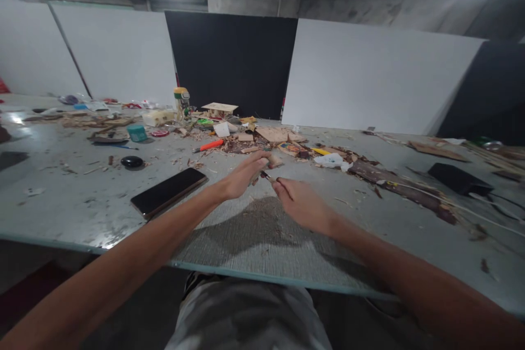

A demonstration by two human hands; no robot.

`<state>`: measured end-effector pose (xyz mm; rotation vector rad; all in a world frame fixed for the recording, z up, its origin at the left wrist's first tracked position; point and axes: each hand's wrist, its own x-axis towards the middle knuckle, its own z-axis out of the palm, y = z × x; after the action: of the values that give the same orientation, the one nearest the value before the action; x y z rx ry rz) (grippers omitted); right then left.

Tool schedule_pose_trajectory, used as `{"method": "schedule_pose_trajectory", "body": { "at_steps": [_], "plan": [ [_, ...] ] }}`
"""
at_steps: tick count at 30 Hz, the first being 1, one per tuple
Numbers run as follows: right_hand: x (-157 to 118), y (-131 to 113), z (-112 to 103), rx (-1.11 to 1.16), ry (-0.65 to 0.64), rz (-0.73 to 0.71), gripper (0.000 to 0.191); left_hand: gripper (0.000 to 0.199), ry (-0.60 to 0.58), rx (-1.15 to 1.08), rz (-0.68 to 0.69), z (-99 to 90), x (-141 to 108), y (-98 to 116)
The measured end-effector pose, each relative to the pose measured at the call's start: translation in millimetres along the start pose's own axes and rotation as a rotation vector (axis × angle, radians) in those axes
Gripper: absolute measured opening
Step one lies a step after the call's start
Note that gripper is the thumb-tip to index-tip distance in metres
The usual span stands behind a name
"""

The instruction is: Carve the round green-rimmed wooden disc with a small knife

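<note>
My left hand is closed around a small pale piece of wood, whose end juts out past the fingers. My right hand grips a small carving tool; its dark metal end points at the wood, and I cannot make out the blade's exact shape. Both hands are over the middle of the worktable, close together. Left of my forearm lies a black smartphone. Wood shavings and scraps are strewn just beyond my hands.
On the grey table are an orange utility knife, a black mouse, a teal tub and a yellow-topped bottle. Rightward lie a long bark strip and a black box with cables. Panels stand behind.
</note>
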<state>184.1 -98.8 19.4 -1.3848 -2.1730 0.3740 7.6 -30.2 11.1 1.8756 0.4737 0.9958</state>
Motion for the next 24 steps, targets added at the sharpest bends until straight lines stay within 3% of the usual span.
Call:
{"method": "schedule_pose_trajectory", "body": {
  "at_steps": [2,6,7,9,13,16,18,21,24],
  "plan": [
    [0.3,-0.5,-0.6,0.114,-0.071,0.047,0.034,0.035,-0.011,0.024,0.009,-1.0,-0.3,-2.3],
    [-0.1,-3.8,-6.6,0.517,-0.393,0.295,0.037,0.035,0.002,0.089,0.030,-2.5,0.5,-3.5],
    [0.2,-3.7,-7.1,0.533,-0.415,0.306,0.037,0.035,0.015,0.105,0.024,-2.6,0.8,-3.2],
    [1.6,-1.8,-5.5,0.431,-0.333,0.240,0.036,0.035,0.047,0.110,0.003,-2.8,1.6,-2.9],
    [6.1,4.1,3.6,0.075,0.013,0.054,0.027,0.036,0.044,0.060,-0.018,-3.6,2.7,-4.9],
    [8.5,2.0,5.1,-0.018,0.062,-0.004,0.026,0.036,0.061,0.053,-0.026,-5.3,2.6,-7.6],
    [9.3,-2.7,1.1,0.171,-0.042,0.071,0.033,0.036,0.075,0.034,-0.025,-6.3,2.3,-7.7],
    [9.3,-8.3,-9.4,0.751,-0.405,0.348,0.039,0.034,0.081,-0.033,-0.007,-7.0,3.4,-3.7],
    [8.0,-6.9,-18.8,1.199,-0.637,0.451,0.041,0.034,0.038,-0.186,0.004,-8.5,7.6,2.3]
  ]
}}
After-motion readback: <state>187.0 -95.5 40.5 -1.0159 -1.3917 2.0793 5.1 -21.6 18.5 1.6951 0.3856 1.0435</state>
